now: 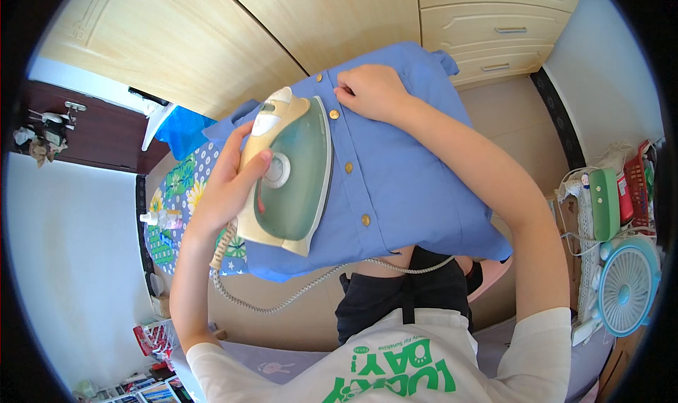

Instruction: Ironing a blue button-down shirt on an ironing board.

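Observation:
My left hand is wrapped around the handle of a cream steam iron with a translucent green water tank and a white dial. The iron's nose points toward the far side, over a blue button-front garment. Its soleplate is turned away, so I cannot tell whether it touches the cloth. Gold buttons run down the garment's placket, right of the iron. My right hand rests on the cloth beside the upper buttons, fingers curled in. No cloth shows between those fingers.
A flower-patterned ironing board extends left under the garment, with a spray bottle on it. The iron's braided cord loops below the board toward my legs. Pale wooden cabinets stand beyond. A blue fan stands at right.

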`<state>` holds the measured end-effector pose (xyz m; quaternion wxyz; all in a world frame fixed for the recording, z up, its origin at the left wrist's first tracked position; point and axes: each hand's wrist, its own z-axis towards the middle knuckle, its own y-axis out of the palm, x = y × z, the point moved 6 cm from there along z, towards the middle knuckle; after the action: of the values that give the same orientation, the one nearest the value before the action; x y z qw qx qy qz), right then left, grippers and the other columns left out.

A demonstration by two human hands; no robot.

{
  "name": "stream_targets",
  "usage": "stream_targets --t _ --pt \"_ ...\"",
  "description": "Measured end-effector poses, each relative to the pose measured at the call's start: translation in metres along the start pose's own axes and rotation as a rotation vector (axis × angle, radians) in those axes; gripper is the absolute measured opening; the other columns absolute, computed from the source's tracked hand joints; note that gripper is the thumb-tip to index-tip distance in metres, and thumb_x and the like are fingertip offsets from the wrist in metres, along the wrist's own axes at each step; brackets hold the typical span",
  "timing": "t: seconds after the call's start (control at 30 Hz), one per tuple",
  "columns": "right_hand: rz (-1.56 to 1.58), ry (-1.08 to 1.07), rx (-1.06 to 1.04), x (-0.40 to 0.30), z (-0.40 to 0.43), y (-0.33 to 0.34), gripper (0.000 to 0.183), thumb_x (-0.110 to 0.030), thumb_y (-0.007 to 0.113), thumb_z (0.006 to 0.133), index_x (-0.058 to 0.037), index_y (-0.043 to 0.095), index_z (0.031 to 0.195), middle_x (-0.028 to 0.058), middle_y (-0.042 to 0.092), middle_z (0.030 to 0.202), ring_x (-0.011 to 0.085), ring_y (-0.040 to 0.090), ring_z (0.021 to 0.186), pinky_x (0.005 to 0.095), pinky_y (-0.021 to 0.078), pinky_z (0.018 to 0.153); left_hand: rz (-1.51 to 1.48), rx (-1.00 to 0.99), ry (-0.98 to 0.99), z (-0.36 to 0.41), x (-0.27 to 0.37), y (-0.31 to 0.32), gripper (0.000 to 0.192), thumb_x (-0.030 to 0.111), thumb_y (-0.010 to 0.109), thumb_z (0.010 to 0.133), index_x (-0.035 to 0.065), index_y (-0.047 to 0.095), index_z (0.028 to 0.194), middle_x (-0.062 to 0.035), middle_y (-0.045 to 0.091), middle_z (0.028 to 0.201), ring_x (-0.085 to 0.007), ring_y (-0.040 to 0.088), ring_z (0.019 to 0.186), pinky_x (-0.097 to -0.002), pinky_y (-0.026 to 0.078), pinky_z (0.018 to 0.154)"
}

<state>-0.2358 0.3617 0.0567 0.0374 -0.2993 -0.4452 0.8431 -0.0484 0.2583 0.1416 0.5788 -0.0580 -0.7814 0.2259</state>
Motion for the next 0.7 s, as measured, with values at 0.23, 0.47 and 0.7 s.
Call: stream_targets --t 0.23,0.47,0.7 --pt "-0.014 0.006 0.002 -0.001 0.002 0.001 0.021 -0.025 0.056 0.08 -0.0076 0.058 0.069 0.0089 0.059 0.064 0.0287 0.057 0.063 0.0419 0.042 0.053 0.108 0.067 0.093 0.05 0.003 -0.017 0.046 0.024 0.053 0.091 0.0004 0.039 0.127 -0.001 0.052 0.083 -0.0072 0.051 0.078 -0.0208 0.045 0.059" --pt "-0.047 0.0 0.009 0.0 0.004 -0.001 0.021 -0.025 0.054 0.078 -0.0069 0.06 0.068 0.0118 0.06 0.065 0.0313 0.059 0.064 0.0439 0.0438 0.055 0.018 0.114 0.03 0.064 0.005 -0.017 0.044 0.025 0.05 0.091 0.002 0.037 0.127 0.001 0.047 0.072 -0.0059 0.048 0.05 -0.0196 0.041 0.041" --pt "-0.031 0.03 -0.017 0.001 0.006 -0.001 0.021 -0.024 0.052 0.077 -0.0061 0.061 0.069 0.0135 0.062 0.067 0.0324 0.06 0.065 0.0447 0.0451 0.056 0.171 0.015 0.015 0.02 0.002 -0.012 0.04 0.018 0.051 0.091 0.0053 0.036 0.125 -0.0043 0.052 0.085 -0.0077 0.052 0.061 -0.0216 0.043 0.044"
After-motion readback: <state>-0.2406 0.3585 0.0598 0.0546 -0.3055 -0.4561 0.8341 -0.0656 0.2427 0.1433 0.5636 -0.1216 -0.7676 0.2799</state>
